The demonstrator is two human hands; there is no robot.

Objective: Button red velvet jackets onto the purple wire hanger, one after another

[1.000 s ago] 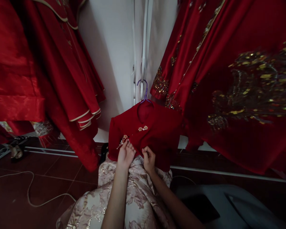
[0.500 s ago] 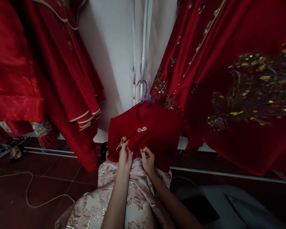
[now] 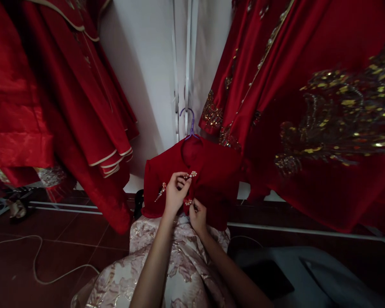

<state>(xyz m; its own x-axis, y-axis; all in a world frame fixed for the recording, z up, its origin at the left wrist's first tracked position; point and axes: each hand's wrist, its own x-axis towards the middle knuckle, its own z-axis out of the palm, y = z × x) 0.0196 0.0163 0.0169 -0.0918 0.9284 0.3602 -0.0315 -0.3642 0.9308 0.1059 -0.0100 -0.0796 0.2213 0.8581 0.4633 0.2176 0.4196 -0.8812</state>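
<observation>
A short red jacket (image 3: 214, 167) hangs on a purple hanger (image 3: 192, 124) in front of me. The fingertips of my left hand (image 3: 176, 194) are closed at a beaded flower clasp (image 3: 193, 174) on the upper front of the jacket. Below it, my right hand (image 3: 198, 217) pinches the jacket's front edge, beside a second beaded clasp (image 3: 188, 202). A beaded brooch-like ornament (image 3: 161, 192) sits on the jacket to the left of my left hand. Exactly what lies between the fingers of each hand is partly hidden.
Pale brocade fabric (image 3: 115, 278) covers the area beneath my forearms. Red garments (image 3: 73, 94) hang on the left, and a sequined red garment (image 3: 308, 188) hangs on the right. A white cord (image 3: 67, 270) runs over the tiled floor. A grey object (image 3: 317, 269) stands at lower right.
My left hand has moved up and right, from the jacket's lower front to the upper clasp. The lower clasp now shows beside my right hand, which stays almost in place.
</observation>
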